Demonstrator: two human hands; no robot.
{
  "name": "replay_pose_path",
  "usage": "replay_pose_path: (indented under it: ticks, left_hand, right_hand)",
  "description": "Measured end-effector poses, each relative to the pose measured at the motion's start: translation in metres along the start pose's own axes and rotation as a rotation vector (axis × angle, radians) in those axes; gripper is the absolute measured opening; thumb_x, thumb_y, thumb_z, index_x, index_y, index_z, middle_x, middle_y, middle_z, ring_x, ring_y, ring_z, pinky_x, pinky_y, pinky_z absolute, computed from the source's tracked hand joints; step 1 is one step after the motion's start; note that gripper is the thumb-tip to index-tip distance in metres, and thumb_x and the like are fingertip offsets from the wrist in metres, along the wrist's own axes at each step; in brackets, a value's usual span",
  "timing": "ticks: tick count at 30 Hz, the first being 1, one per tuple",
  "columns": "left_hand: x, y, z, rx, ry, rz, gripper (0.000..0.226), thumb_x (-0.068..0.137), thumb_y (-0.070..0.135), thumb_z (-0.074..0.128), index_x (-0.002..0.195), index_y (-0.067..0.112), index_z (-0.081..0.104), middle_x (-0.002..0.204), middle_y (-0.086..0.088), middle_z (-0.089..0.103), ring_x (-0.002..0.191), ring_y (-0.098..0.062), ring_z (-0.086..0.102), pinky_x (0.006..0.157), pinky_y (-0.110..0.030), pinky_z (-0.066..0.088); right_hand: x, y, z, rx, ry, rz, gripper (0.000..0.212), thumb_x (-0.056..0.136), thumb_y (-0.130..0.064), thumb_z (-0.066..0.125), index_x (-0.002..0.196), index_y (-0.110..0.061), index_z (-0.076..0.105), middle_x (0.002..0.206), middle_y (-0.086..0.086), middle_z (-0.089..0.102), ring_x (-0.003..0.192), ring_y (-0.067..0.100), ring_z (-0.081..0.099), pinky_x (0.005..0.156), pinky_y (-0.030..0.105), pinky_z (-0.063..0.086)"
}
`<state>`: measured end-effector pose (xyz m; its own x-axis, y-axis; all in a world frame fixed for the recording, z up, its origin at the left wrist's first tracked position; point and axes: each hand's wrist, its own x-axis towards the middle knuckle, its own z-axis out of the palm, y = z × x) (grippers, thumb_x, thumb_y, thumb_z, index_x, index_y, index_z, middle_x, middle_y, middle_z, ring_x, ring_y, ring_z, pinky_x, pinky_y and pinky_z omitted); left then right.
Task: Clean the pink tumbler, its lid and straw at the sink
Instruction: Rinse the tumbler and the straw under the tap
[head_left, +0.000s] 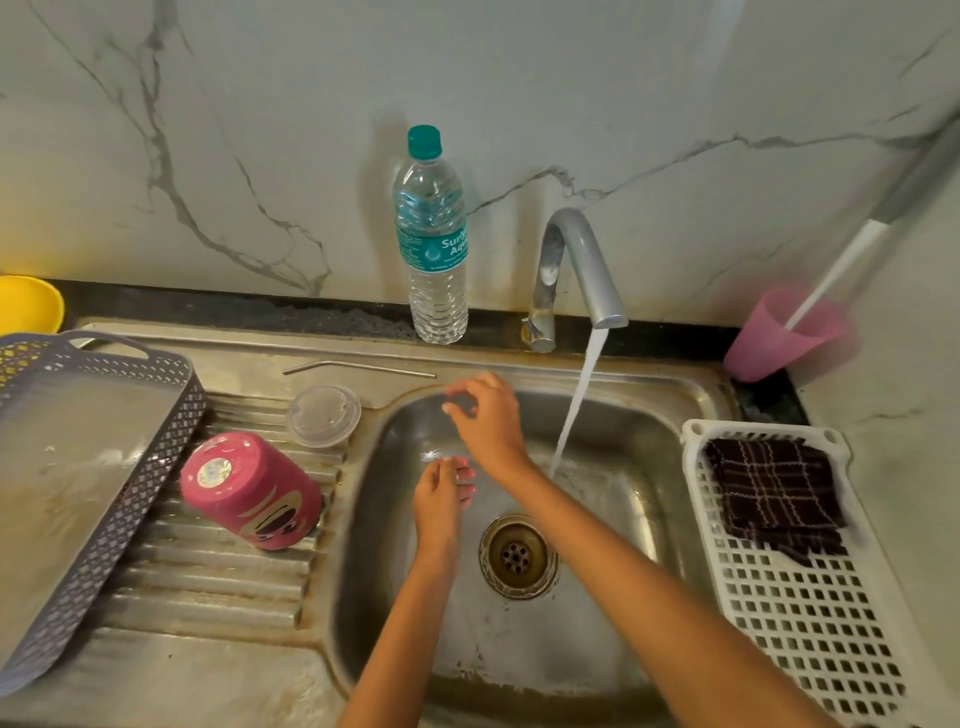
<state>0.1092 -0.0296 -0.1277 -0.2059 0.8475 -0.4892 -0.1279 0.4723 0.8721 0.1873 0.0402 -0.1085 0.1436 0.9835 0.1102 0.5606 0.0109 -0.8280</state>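
Looking down at a steel sink (649, 379) with both hands over the basin, gripping nothing. Got the right hand (491, 418) further back, fingers drooping loose, and the left hand (439, 501) nearer, fingers lightly bent, just below it and not clearly touching. Can spot the pink tumbler (252, 491) upside down on the ribbed drainboard (234, 582), off to the left of both hands and well apart from them. Same deal for the clear lid (323, 415) just behind the tumbler, and the metal straw (358, 368) flat on the rim behind the lid, closer to the right hand but not touched.

Hard to read the fingertips thanks to motion blur, and can't make out a small glint by the left fingers. Also seeing a yellow bowl (28, 306) cut off at the left edge, a grey basket tray (78, 467) clipped by the frame, and a white stick (836, 270) in a pink cup (769, 343), upper end blurred away.

Counting up: one tumbler, one lid, one straw, two hands, one water bottle (431, 234), one tap (582, 254) running just right of the hands, one white basket (779, 623) holding one dark checked cloth (774, 488).
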Motion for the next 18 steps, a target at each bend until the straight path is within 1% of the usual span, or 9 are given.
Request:
replay_pose_path:
  ticks: [2, 5, 7, 9, 12, 14, 15, 18]
  left_hand:
    - [-0.004, 0.0, 0.01, 0.007, -0.036, 0.01, 0.025, 0.104, 0.019, 0.04, 0.098, 0.007, 0.062, 0.09, -0.009, 0.065, 0.081, -0.019, 0.059, 0.07, -0.025, 0.047]
    - [-0.008, 0.0, 0.026, 0.029, -0.084, 0.006, 0.024, 0.104, 0.018, 0.04, 0.092, 0.011, 0.06, 0.09, -0.007, 0.065, 0.079, -0.018, 0.059, 0.071, -0.026, 0.047]
    - [-0.01, 0.001, 0.038, 0.061, -0.121, -0.003, 0.021, 0.102, 0.016, 0.042, 0.092, 0.014, 0.06, 0.092, -0.006, 0.066, 0.077, -0.017, 0.059, 0.069, -0.024, 0.047]
    - [-0.012, 0.005, 0.05, 0.099, -0.167, -0.003, 0.017, 0.101, 0.014, 0.043, 0.095, 0.015, 0.059, 0.094, -0.006, 0.067, 0.077, -0.016, 0.06, 0.066, -0.023, 0.046]
    - [-0.012, 0.012, 0.063, 0.14, -0.195, 0.009, 0.019, 0.101, 0.013, 0.042, 0.095, 0.019, 0.058, 0.095, -0.004, 0.067, 0.08, -0.016, 0.061, 0.066, -0.023, 0.046]
    - [-0.011, 0.017, 0.067, 0.154, -0.2, 0.012, 0.019, 0.102, 0.013, 0.041, 0.096, 0.02, 0.058, 0.095, -0.003, 0.066, 0.082, -0.017, 0.061, 0.07, -0.024, 0.047]
    - [-0.01, 0.018, 0.068, 0.159, -0.201, 0.009, 0.019, 0.102, 0.013, 0.041, 0.098, 0.019, 0.058, 0.094, -0.002, 0.066, 0.082, -0.016, 0.061, 0.072, -0.024, 0.047]
    - [-0.007, 0.02, 0.068, 0.162, -0.201, 0.004, 0.018, 0.101, 0.011, 0.041, 0.102, 0.015, 0.059, 0.091, 0.0, 0.065, 0.077, -0.014, 0.06, 0.074, -0.025, 0.047]
  right_hand:
    - [-0.025, 0.019, -0.024, -0.013, 0.001, 0.061, 0.009, 0.085, -0.013, 0.068, 0.092, -0.018, 0.072, 0.095, -0.006, 0.059, 0.094, 0.013, 0.059, 0.084, 0.026, 0.048]
    - [-0.05, 0.044, -0.062, -0.027, -0.046, 0.217, 0.007, 0.087, -0.011, 0.067, 0.089, -0.013, 0.073, 0.083, -0.007, 0.064, 0.076, 0.004, 0.06, 0.077, 0.019, 0.048]
    - [-0.053, 0.057, -0.083, -0.038, -0.117, 0.326, 0.008, 0.088, -0.011, 0.066, 0.091, -0.011, 0.074, 0.078, -0.007, 0.066, 0.071, 0.003, 0.062, 0.079, 0.021, 0.053]
    - [-0.049, 0.061, -0.104, -0.071, -0.214, 0.373, 0.011, 0.088, -0.01, 0.066, 0.096, -0.01, 0.074, 0.078, -0.009, 0.067, 0.072, 0.003, 0.064, 0.081, 0.024, 0.056]
    - [-0.031, 0.053, -0.128, -0.275, -0.38, 0.311, 0.015, 0.088, -0.01, 0.065, 0.098, -0.015, 0.075, 0.088, -0.007, 0.069, 0.084, 0.01, 0.066, 0.085, 0.029, 0.055]
    - [-0.015, 0.042, -0.141, -0.295, -0.412, 0.279, 0.016, 0.09, -0.009, 0.062, 0.1, -0.014, 0.073, 0.098, -0.001, 0.07, 0.089, 0.013, 0.065, 0.08, 0.026, 0.054]
    - [-0.007, 0.036, -0.146, -0.279, -0.397, 0.261, 0.016, 0.091, -0.01, 0.062, 0.103, -0.013, 0.072, 0.1, 0.002, 0.07, 0.089, 0.013, 0.064, 0.078, 0.024, 0.052]
    - [0.022, 0.021, -0.152, -0.212, -0.251, 0.148, 0.018, 0.088, -0.014, 0.067, 0.106, -0.01, 0.071, 0.103, 0.007, 0.07, 0.09, 0.015, 0.063, 0.088, 0.029, 0.052]
